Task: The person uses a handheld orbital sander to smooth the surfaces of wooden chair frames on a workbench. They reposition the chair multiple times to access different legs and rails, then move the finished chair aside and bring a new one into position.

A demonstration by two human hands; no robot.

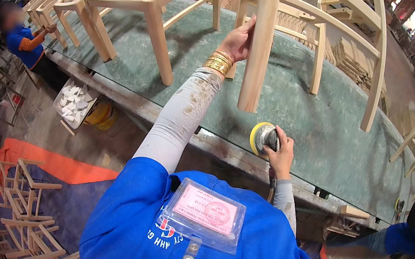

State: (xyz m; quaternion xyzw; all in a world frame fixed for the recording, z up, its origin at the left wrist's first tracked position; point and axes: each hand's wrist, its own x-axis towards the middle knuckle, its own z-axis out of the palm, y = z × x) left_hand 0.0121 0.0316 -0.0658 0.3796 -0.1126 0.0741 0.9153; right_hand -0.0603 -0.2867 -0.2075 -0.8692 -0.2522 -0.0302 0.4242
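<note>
L hand (236, 43) clasps a bare-wood chair leg (256, 66), prob. to steady it, from where I'm standing; R hand (282, 156) grips a disc sander (267, 138) (behind its yellow pad (254, 138)).

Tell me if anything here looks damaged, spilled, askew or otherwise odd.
The grey left sleeve stands out: brownish blotches mark it near the gold bracelets, against otherwise paler fabric; their cause isn't visible. No obvious damage shows on the chair leg at the left hand or the sander in the right hand.
</note>
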